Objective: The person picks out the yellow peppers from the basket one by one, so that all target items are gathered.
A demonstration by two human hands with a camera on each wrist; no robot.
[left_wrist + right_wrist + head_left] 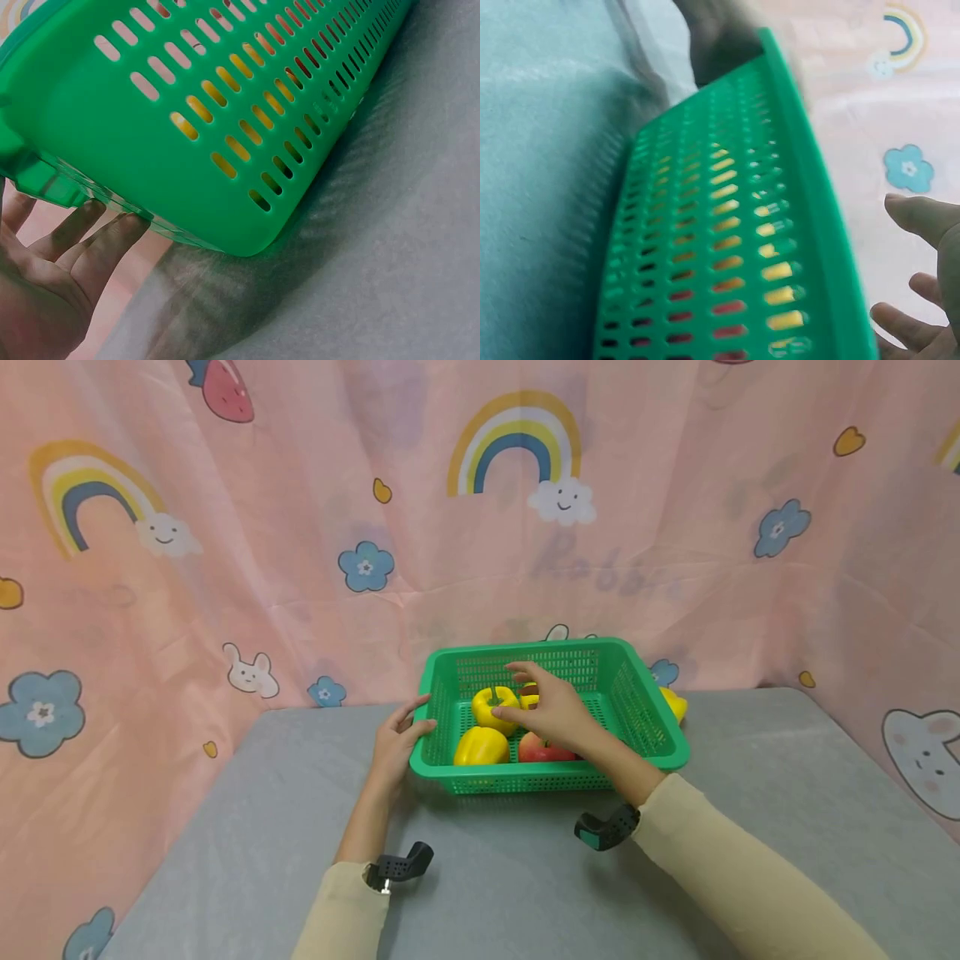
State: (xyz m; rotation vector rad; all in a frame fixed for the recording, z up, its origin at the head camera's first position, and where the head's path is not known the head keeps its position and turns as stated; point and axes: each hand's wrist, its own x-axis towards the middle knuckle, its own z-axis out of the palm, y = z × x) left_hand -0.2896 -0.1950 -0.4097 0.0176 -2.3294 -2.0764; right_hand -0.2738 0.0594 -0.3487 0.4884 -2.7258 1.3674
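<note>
A green plastic basket (525,771) with slotted walls sits on the table. My left hand (392,745) holds its left rim, thumb over the edge; in the left wrist view the fingers (112,247) touch the outside below the rim. Above the basket's middle, my right hand (558,710) has its thumb and fingers spread, holding nothing. Its thumb passes in front of a yellow bell pepper (489,700) with a green stem. Nearer the front wall lie another yellow pepper (481,747) and a red apple (542,751), partly covered by the right hand. Another yellow item (529,701) is mostly hidden behind that hand.
Behind the basket's right wall, a yellow object (677,705) shows on the grey table (495,860). A pink patterned curtain (645,485) hangs along the back and sides. Both wrists wear black camera mounts, the left one (405,864) above the table.
</note>
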